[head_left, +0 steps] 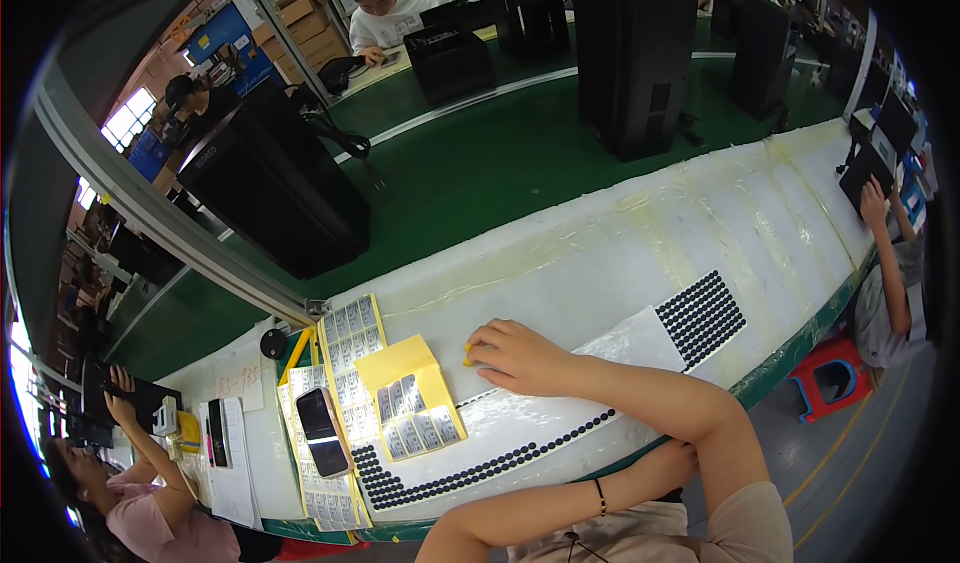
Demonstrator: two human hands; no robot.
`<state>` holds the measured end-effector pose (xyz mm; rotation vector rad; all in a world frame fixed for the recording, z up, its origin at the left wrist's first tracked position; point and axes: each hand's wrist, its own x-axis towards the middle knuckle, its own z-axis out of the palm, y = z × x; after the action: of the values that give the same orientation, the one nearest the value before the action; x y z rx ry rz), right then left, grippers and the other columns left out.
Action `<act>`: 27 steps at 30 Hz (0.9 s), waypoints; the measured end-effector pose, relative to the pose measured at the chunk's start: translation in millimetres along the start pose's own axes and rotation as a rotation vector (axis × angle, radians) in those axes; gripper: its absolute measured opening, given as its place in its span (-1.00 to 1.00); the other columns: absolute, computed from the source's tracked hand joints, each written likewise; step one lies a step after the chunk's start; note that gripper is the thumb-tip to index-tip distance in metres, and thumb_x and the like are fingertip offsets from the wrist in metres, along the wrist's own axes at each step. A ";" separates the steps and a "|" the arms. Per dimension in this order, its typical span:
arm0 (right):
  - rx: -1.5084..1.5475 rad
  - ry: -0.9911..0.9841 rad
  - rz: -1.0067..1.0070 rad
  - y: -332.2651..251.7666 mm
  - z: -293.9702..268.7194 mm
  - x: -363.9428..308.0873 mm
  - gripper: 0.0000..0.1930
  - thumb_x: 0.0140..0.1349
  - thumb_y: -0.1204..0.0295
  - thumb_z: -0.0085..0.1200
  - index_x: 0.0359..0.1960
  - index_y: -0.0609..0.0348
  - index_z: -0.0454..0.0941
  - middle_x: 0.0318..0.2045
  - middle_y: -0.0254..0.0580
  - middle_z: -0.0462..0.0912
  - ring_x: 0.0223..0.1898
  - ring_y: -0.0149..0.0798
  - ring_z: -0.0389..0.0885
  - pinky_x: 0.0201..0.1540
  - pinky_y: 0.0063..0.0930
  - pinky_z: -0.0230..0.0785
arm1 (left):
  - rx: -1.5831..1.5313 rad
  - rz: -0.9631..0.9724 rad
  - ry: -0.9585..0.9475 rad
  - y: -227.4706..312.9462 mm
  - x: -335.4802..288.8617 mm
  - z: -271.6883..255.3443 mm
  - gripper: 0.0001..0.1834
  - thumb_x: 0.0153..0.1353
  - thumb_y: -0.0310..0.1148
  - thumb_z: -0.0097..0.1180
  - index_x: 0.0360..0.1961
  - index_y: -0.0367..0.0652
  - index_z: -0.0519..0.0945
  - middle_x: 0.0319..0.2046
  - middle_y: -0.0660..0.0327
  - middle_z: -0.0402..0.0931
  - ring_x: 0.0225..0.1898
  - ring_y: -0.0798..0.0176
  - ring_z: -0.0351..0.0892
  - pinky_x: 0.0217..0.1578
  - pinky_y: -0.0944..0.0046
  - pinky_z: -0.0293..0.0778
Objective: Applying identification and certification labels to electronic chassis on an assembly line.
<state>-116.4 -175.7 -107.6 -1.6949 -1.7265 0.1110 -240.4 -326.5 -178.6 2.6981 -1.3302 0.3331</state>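
Observation:
My right hand [520,359] rests over the white worktop [520,273], fingers bent together on a small yellow piece [468,354] at their tips, too small to name. Below that hand stretches a long white sheet [540,413] with rows of round black pads [430,489]; more pads [700,320] fill its far right end. Left of the hand lie yellow-backed sheets of silver labels [420,408]. Across my body goes my left forearm, a dark band at its wrist; my left hand [672,460] is tucked by my right upper arm, its fingers hidden.
A phone [323,433] lies on label sheets at the left, near a small black round object [272,343]. Beyond the worktop, a green conveyor [470,183] carries tall black cases [635,63]. A metal post [170,213] rises at left. Co-workers sit on both sides and opposite.

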 end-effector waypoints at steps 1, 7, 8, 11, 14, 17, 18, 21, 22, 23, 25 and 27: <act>0.000 -0.003 0.005 0.0 0.1 -0.2 -0.80 0.17 0.41 0.08 -0.17 0.12 0.48 -0.07 -0.17 0.44 0.01 -0.10 0.36 0.08 -0.25 0.25 | -0.025 -0.002 -0.033 0.1 0.1 -1.2 -0.76 0.04 -0.29 0.00 -0.27 0.00 0.64 -0.20 0.33 0.57 -0.04 0.23 0.42 0.09 0.18 0.23; 0.002 -0.003 0.010 0.4 0.6 -1.3 -0.80 0.17 0.41 0.08 -0.17 0.12 0.48 -0.07 -0.17 0.44 0.02 -0.10 0.36 0.08 -0.25 0.25 | -0.034 0.007 -0.081 -1.0 0.9 -9.2 -0.75 0.04 -0.28 0.00 -0.27 -0.01 0.64 -0.19 0.32 0.56 -0.03 0.22 0.42 0.10 0.15 0.22; 0.003 -0.008 0.014 0.3 0.9 -0.9 -0.80 0.17 0.41 0.08 -0.17 0.12 0.48 -0.07 -0.17 0.44 0.02 -0.10 0.35 0.09 -0.25 0.25 | -0.033 0.007 -0.081 -1.2 0.6 -8.2 -0.75 0.04 -0.28 0.00 -0.27 -0.01 0.64 -0.19 0.32 0.56 -0.03 0.22 0.42 0.10 0.15 0.22; 0.004 -0.011 0.012 -1.5 -0.6 -0.2 -0.80 0.17 0.41 0.07 -0.17 0.12 0.48 -0.06 -0.17 0.44 0.02 -0.10 0.35 0.09 -0.25 0.24 | -0.008 0.006 -0.018 -1.4 -0.2 -5.7 -0.75 0.04 -0.28 0.00 -0.27 -0.01 0.64 -0.18 0.31 0.56 -0.04 0.22 0.42 0.09 0.15 0.23; 0.007 -0.011 0.006 0.6 1.5 0.1 -0.80 0.17 0.41 0.07 -0.17 0.12 0.48 -0.06 -0.17 0.44 0.02 -0.09 0.35 0.09 -0.24 0.24 | -0.052 0.003 -0.061 0.0 -0.3 -1.8 -0.74 0.03 -0.28 0.01 -0.26 -0.01 0.64 -0.18 0.31 0.57 -0.03 0.23 0.42 0.10 0.16 0.23; 0.008 -0.012 0.007 -1.1 -0.6 0.5 -0.80 0.17 0.41 0.07 -0.17 0.12 0.48 -0.06 -0.16 0.44 0.03 -0.09 0.35 0.10 -0.24 0.23 | 0.025 -0.008 0.005 1.1 0.5 1.9 -0.75 0.03 -0.29 0.01 -0.26 -0.02 0.64 -0.19 0.31 0.57 -0.05 0.23 0.43 0.08 0.17 0.24; 0.007 -0.012 0.011 -0.5 -0.9 0.1 -0.80 0.17 0.41 0.07 -0.17 0.12 0.48 -0.06 -0.16 0.44 0.03 -0.09 0.35 0.10 -0.24 0.23 | 0.007 -0.001 -0.048 0.5 0.5 -2.2 -0.75 0.03 -0.30 0.01 -0.26 -0.02 0.64 -0.18 0.31 0.56 -0.04 0.23 0.43 0.09 0.18 0.24; 0.008 -0.021 0.008 -0.2 -0.2 0.8 -0.80 0.17 0.40 0.07 -0.17 0.12 0.48 -0.06 -0.16 0.43 0.03 -0.09 0.35 0.10 -0.24 0.23 | 0.008 0.000 -0.062 -0.6 0.5 -3.6 -0.75 0.03 -0.31 0.01 -0.27 -0.02 0.65 -0.18 0.31 0.56 -0.05 0.24 0.43 0.08 0.18 0.24; 0.008 -0.016 0.006 -1.0 -0.8 0.8 -0.80 0.18 0.40 0.07 -0.17 0.12 0.48 -0.06 -0.16 0.44 0.03 -0.09 0.35 0.10 -0.25 0.23 | 0.025 -0.006 -0.022 -0.8 0.2 -2.5 -0.75 0.04 -0.31 0.01 -0.27 -0.02 0.65 -0.18 0.31 0.56 -0.06 0.24 0.43 0.07 0.17 0.25; 0.009 -0.011 0.005 -0.7 -1.0 0.3 -0.80 0.18 0.40 0.07 -0.17 0.13 0.48 -0.06 -0.16 0.44 0.03 -0.10 0.35 0.10 -0.25 0.24 | 0.025 -0.006 -0.023 -1.2 0.1 -3.8 -0.75 0.04 -0.31 0.01 -0.27 -0.02 0.65 -0.18 0.31 0.56 -0.06 0.24 0.43 0.07 0.17 0.25; 0.007 -0.012 0.007 0.6 -0.7 -0.3 -0.80 0.18 0.40 0.07 -0.16 0.13 0.48 -0.06 -0.16 0.44 0.03 -0.10 0.35 0.09 -0.25 0.24 | -0.024 0.012 -0.053 -1.8 0.0 -6.5 -0.76 0.05 -0.30 0.01 -0.27 -0.01 0.65 -0.18 0.32 0.56 -0.05 0.24 0.43 0.08 0.18 0.24; 0.005 -0.014 0.008 -0.1 -0.5 0.4 -0.80 0.18 0.40 0.07 -0.16 0.13 0.48 -0.06 -0.16 0.44 0.03 -0.10 0.35 0.09 -0.25 0.24 | -0.010 0.010 -0.019 -1.5 0.0 -0.6 -0.76 0.05 -0.30 0.01 -0.27 -0.01 0.65 -0.18 0.32 0.56 -0.06 0.24 0.43 0.08 0.17 0.25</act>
<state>-116.1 -175.5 -107.1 -1.7013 -1.7288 0.1306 -239.3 -325.5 -178.1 2.6939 -1.3470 0.3022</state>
